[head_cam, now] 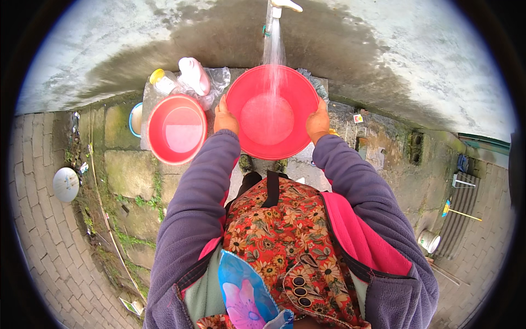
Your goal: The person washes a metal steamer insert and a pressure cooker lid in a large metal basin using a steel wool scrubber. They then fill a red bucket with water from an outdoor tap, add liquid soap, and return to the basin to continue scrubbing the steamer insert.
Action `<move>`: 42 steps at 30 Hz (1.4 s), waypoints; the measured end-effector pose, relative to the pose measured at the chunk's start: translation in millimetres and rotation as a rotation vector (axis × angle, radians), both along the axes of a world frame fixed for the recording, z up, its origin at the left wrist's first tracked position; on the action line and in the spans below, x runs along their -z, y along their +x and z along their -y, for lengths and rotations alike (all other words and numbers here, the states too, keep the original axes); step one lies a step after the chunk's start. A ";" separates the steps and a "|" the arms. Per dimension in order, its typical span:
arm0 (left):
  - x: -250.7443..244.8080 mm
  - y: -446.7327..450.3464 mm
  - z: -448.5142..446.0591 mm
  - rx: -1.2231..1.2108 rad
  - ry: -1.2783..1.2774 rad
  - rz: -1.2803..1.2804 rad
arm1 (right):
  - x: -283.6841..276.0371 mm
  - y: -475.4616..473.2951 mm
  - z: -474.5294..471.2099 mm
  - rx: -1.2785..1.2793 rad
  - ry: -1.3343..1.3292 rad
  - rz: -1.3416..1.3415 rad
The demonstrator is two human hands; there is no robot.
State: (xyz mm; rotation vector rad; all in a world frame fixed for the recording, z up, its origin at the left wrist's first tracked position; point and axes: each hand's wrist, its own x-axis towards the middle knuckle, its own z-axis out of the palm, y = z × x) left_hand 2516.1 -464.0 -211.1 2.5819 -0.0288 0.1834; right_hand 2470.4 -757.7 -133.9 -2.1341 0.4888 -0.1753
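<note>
Both of my hands grip a wide red plastic basin by its rim, my left hand [225,118] on the left side and my right hand [318,122] on the right. Water pours from a white tap [277,11] on the wall into the red basin [267,150]. A smaller red basin [153,130] with water in it stands to the left of my left hand. Behind that basin lie a clear jar with a yellow lid [164,82], a pink and white plastic item [194,76] and a clear plastic bag [219,80].
A blue-rimmed container [136,119] stands beyond the smaller basin. A wet concrete wall [328,45] rises behind the basins. Right of my right hand is a drain grate [347,127]. Far right are a white bucket [429,241] and a yellow-handled broom [464,214]; a white dish [66,184] is far left.
</note>
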 end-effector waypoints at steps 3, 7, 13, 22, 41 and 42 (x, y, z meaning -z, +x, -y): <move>-14.4 -1.2 2.9 0.030 0.210 0.023 | 2.4 -0.5 0.7 -0.014 -0.038 0.017; -44.2 -7.0 11.4 -0.016 0.139 -0.013 | 3.6 0.5 1.7 -0.006 -0.052 0.008; -55.6 -10.4 16.2 -0.124 -0.181 -0.104 | 5.0 0.9 2.4 -0.007 -0.060 0.006; -46.2 -9.6 14.4 -0.075 -0.110 -0.005 | 10.6 1.0 4.1 -0.008 -0.061 -0.003; -4.1 -2.3 1.9 0.007 -0.059 0.041 | 11.7 1.8 4.4 -0.008 -0.050 0.004; -1.5 -2.3 1.1 0.004 -0.068 0.039 | 10.8 1.6 4.2 -0.015 -0.058 0.013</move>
